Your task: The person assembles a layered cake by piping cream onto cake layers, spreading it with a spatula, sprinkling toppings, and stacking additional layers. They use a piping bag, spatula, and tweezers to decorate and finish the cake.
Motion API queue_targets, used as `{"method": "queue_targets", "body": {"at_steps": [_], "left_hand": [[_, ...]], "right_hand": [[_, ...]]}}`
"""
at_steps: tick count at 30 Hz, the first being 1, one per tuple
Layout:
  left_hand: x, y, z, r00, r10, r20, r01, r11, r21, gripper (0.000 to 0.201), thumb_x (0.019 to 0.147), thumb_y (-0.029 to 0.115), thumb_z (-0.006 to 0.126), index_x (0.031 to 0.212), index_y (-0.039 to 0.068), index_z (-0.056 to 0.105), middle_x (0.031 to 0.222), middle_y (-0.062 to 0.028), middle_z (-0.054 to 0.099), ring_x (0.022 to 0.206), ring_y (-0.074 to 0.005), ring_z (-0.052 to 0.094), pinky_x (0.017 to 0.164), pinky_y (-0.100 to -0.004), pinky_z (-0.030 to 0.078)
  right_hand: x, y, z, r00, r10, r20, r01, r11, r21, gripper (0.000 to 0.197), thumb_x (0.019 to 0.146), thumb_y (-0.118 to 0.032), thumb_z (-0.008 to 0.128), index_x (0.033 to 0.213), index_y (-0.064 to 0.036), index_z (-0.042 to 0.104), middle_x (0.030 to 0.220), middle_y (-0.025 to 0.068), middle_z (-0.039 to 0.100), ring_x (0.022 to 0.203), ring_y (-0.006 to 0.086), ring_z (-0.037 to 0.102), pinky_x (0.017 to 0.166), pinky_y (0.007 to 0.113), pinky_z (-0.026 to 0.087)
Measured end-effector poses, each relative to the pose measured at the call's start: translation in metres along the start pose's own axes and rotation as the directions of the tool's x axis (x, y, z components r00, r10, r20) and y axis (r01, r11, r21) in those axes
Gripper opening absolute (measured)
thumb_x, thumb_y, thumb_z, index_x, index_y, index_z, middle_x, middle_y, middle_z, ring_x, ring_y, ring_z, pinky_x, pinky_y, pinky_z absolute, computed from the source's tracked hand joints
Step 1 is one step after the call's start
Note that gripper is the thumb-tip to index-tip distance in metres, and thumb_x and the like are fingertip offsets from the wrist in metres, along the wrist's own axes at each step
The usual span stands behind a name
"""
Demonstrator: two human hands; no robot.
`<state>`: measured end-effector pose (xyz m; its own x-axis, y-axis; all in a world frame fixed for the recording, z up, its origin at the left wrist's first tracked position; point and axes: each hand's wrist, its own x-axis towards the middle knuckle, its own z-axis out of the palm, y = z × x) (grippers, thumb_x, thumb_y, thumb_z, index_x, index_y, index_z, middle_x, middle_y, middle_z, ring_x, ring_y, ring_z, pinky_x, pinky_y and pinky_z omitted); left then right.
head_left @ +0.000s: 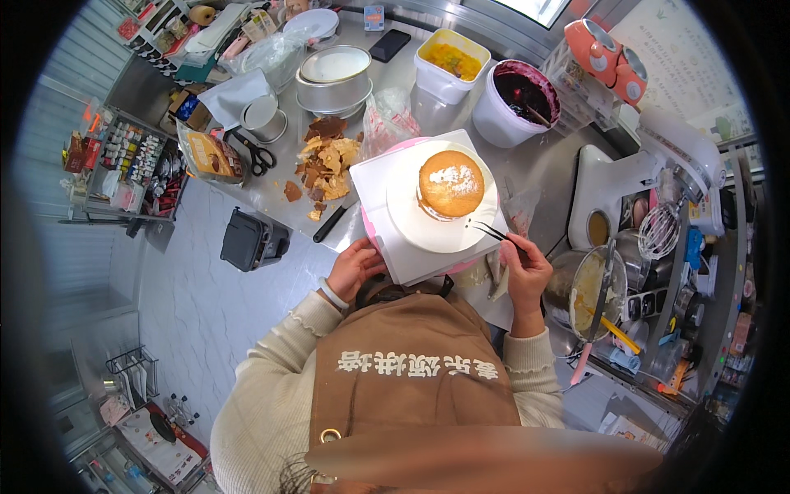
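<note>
A small round cake [451, 185], golden on top with a white dusting, sits on a round white cake board [411, 230]. That board lies on a square white board [374, 185], and a pink round turntable [368, 221] shows from under its edges. My right hand [527, 272] is closed on black tweezers [491, 231], whose tips are apart over the round board, just beside the cake. My left hand [356, 267] is at the near left edge of the square board, fingers curled against it. Its fingertips are partly hidden.
Cake scraps [329, 160], a black-handled knife [333, 221] and scissors [257, 152] lie to the left. Cake tins [333, 90] stand behind. A tub of yellow filling [451, 66] and a bucket of dark red filling [517, 103] are beyond the cake. A stand mixer [613, 181] and mixing bowl [586, 300] are right.
</note>
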<state>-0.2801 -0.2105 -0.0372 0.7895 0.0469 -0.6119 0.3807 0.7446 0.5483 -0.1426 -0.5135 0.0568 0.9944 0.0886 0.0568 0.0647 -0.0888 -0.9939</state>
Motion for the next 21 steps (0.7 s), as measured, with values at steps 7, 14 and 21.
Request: {"method": "queue_targets", "body": {"at_steps": [7, 14, 21], "left_hand": [[0.001, 0.0, 0.0, 1.0, 0.0, -0.012, 0.0, 1.0, 0.007, 0.043, 0.101, 0.008, 0.052, 0.144, 0.002, 0.045, 0.127, -0.0148, 0.066, 0.112, -0.0262, 0.068, 0.095, -0.0387, 0.057], [0.003, -0.002, -0.002, 0.999, -0.01, -0.037, 0.01, 1.0, 0.016, 0.041, 0.102, 0.009, 0.052, 0.142, 0.002, 0.046, 0.127, -0.0138, 0.065, 0.113, -0.0264, 0.067, 0.094, -0.0393, 0.057], [0.003, -0.002, -0.003, 0.999, -0.002, -0.036, 0.002, 1.0, 0.013, 0.042, 0.102, 0.009, 0.051, 0.143, 0.002, 0.045, 0.127, -0.0138, 0.065, 0.113, -0.0264, 0.067, 0.095, -0.0395, 0.056]], "right_hand": [[0.003, 0.013, 0.003, 0.996, -0.089, -0.016, 0.087, 0.992, -0.086, 0.011, 0.09, -0.002, 0.075, 0.101, 0.0019, 0.074, 0.084, 0.0023, 0.072, 0.072, 0.0063, 0.064, 0.065, 0.021, 0.052], [0.006, 0.021, 0.002, 0.998, -0.066, -0.004, 0.066, 0.993, -0.094, 0.011, 0.091, -0.003, 0.075, 0.101, 0.0017, 0.075, 0.083, 0.0025, 0.072, 0.071, 0.0067, 0.065, 0.064, 0.021, 0.052], [0.008, 0.021, 0.004, 0.999, -0.04, -0.002, 0.04, 0.997, -0.068, 0.011, 0.092, -0.004, 0.075, 0.101, 0.0021, 0.075, 0.083, 0.0031, 0.072, 0.071, 0.0072, 0.065, 0.065, 0.021, 0.052]]}}
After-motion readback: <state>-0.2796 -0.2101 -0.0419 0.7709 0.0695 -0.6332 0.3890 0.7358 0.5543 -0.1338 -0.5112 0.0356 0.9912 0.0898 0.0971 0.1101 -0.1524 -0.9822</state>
